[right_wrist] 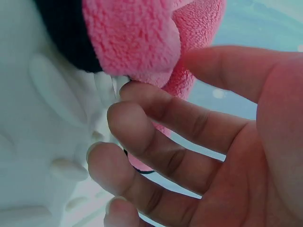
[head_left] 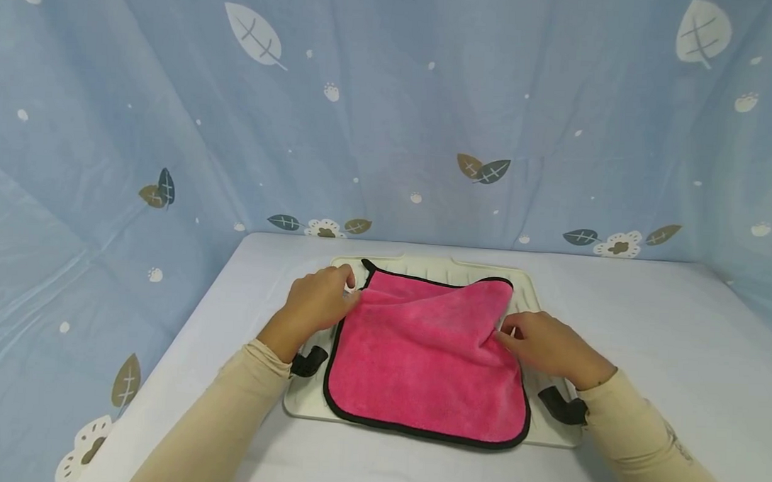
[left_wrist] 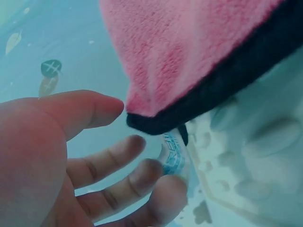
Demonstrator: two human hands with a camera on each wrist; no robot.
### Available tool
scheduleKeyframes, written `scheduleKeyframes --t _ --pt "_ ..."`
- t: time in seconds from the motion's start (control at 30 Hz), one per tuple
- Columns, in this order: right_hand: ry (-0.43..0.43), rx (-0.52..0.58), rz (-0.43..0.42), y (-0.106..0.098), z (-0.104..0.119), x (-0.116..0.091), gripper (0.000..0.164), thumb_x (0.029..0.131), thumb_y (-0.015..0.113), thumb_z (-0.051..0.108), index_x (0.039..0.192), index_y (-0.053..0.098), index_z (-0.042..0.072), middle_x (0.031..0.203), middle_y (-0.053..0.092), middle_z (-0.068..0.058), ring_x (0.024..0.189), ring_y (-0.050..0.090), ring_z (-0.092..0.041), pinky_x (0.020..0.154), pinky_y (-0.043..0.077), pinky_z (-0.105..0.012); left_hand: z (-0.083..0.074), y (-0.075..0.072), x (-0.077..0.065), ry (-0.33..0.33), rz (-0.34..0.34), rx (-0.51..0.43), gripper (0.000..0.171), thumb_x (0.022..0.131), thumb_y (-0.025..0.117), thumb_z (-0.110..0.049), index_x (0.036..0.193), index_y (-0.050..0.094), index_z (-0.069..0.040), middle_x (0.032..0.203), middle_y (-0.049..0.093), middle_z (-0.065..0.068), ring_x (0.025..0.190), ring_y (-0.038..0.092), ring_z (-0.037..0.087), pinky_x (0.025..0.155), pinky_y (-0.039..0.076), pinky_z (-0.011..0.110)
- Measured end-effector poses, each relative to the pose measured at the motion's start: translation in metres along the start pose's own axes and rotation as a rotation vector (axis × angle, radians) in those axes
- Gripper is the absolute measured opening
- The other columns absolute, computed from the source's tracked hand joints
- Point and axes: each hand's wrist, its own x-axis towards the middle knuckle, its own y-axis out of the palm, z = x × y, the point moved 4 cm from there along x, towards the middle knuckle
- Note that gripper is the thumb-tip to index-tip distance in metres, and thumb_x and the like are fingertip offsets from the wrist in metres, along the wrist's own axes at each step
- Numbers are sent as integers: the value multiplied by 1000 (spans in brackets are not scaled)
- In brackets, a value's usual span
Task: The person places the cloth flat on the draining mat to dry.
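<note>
A pink plush cloth (head_left: pixel 426 370) with black edging lies over a pale ribbed tray (head_left: pixel 304 405), its far part creased and partly folded. At the cloth's left edge is my left hand (head_left: pixel 316 299); in the left wrist view the thumb tip (left_wrist: pixel 113 109) meets a black-edged fold while the other fingers stand apart below it. A white tag with blue print (left_wrist: pixel 173 153) shows behind those fingers. My right hand (head_left: pixel 548 346) pinches the cloth near its right edge, where a crease gathers; in the right wrist view, plush lies between thumb (right_wrist: pixel 203 64) and index finger.
The tray rests on a white-covered table (head_left: pixel 663 336). A blue curtain (head_left: pixel 390 113) printed with leaves and flowers stands behind and at the sides. Black curved pieces (head_left: pixel 309 361) show beside both wrists, over the tray's sides.
</note>
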Motion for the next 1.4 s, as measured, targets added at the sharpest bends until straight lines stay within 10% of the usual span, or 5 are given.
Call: scheduleKeyframes --t 0.2,0.4,0.9,1.17,1.4 --pt "-15 -15 -3 4 -1 3 11 92 70 20 81 68 18 62 54 6 57 47 -9 52 41 -26 -8 11 -1 96 60 2 41 98 63 -36 135 57 -19 128 58 11 82 65 25 73 53 42" --pt "-38 -16 -15 4 1 2 16 91 71 18 76 65 18 62 53 6 59 46 -8 54 39 -25 -13 13 -3 158 38 9 33 96 67 -23 128 65 -19 124 68 6 109 66 23 83 55 44" --pt "-21 -31 -35 -1 1 -2 25 89 70 17 68 56 16 57 47 5 57 43 -10 55 38 -26 -9 -1 -2 134 -140 21 17 90 71 -17 106 76 -22 97 74 -1 75 63 15 57 50 37" --pt "-3 -39 -19 -1 -2 -3 25 86 71 17 68 54 16 58 46 6 58 44 -10 54 37 -26 -4 -7 -3 88 -97 21 17 90 69 -19 106 75 -21 71 63 -3 60 52 14 50 40 32" --pt "7 -24 14 1 -4 -4 23 80 71 14 67 52 16 56 44 7 55 43 -9 51 35 -26 0 -6 -4 52 -20 45 15 86 68 -16 99 73 -20 84 69 -1 70 57 16 57 46 36"
